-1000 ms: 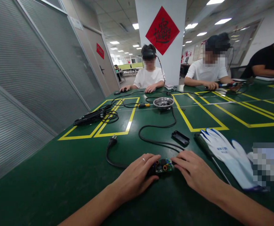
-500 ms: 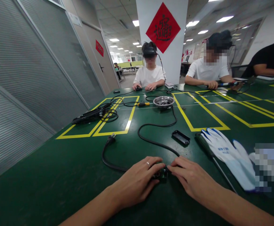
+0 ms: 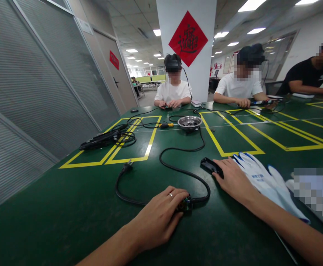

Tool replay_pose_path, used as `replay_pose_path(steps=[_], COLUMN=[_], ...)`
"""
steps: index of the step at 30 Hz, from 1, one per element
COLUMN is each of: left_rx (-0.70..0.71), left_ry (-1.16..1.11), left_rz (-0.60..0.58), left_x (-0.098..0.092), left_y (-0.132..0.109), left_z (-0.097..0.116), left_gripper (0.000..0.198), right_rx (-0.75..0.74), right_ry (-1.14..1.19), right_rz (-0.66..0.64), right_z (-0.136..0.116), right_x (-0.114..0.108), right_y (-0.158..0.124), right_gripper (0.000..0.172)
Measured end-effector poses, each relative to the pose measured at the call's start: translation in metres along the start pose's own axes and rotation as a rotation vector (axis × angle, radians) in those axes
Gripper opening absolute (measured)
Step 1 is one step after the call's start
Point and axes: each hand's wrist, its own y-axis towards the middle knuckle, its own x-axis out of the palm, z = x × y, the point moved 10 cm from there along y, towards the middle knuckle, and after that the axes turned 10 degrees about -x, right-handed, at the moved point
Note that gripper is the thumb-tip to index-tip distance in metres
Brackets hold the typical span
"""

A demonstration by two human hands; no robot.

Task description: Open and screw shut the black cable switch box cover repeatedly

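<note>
My left hand is closed around a small circuit board near the front of the green table, its fingers covering much of it. A black cord leaves the board on the right and curves back toward a metal bowl. On the other side a cord runs out from under my left hand to a two-prong plug. Farther right, my right hand grips the near end of a black plastic casing half, which lies on the table with its hollow side up.
White-and-blue work gloves lie right of my right hand, over a thin rod. Coiled black cables and a yellow-and-black connector are farther back. Yellow tape marks rectangles. Co-workers sit across the table.
My right hand has left the circuit board, moved right and forward, and taken hold of the black casing half. My left hand stays on the board.
</note>
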Motion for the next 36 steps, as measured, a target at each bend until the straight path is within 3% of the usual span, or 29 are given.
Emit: replay_pose_path(steps=[9,13,15,18,22,25,27,30,33,36], left_rx=[-0.002,-0.035,-0.094,-0.188,-0.211,-0.205,-0.205,-0.130,-0.071,-0.037], left_ry=[0.019,-0.043,-0.115,-0.303,-0.808,-1.004,-0.890,-0.406,-0.025,0.115], left_rz=[0.033,0.164,0.248,0.281,0.125,0.081,0.170,0.268,0.133,0.018], left_x=[-0.008,-0.023,-0.031,-0.029,-0.009,-0.014,-0.034,-0.064,-0.053,-0.031], left_y=[-0.001,-0.001,-0.002,-0.002,0.002,0.000,-0.005,-0.012,-0.010,-0.007], left_z=[-0.002,-0.009,-0.017,-0.026,-0.020,-0.021,-0.029,-0.029,-0.021,-0.015], left_gripper=[0.055,0.040,0.033,0.032,0.038,0.044,0.041,0.042,0.053,0.055], right_rx=[0.143,0.236,0.281,0.350,0.221,0.182,0.234,0.343,0.417,0.453], right_ry=[0.126,0.199,0.303,0.710,1.010,1.033,0.988,0.921,0.880,0.856], right_rz=[0.123,0.201,0.205,0.098,-0.036,-0.056,-0.022,0.104,0.184,0.192], right_z=[0.010,0.006,-0.006,-0.041,-0.102,-0.110,-0.094,-0.057,-0.031,-0.024], right_x=[-0.017,-0.038,-0.046,-0.032,-0.015,-0.012,-0.014,-0.024,-0.029,-0.027], right_y=[-0.007,-0.012,-0.017,-0.025,-0.035,-0.038,-0.038,-0.038,-0.039,-0.041], right_gripper=[0.048,0.049,0.047,0.044,0.043,0.042,0.036,0.030,0.030,0.030])
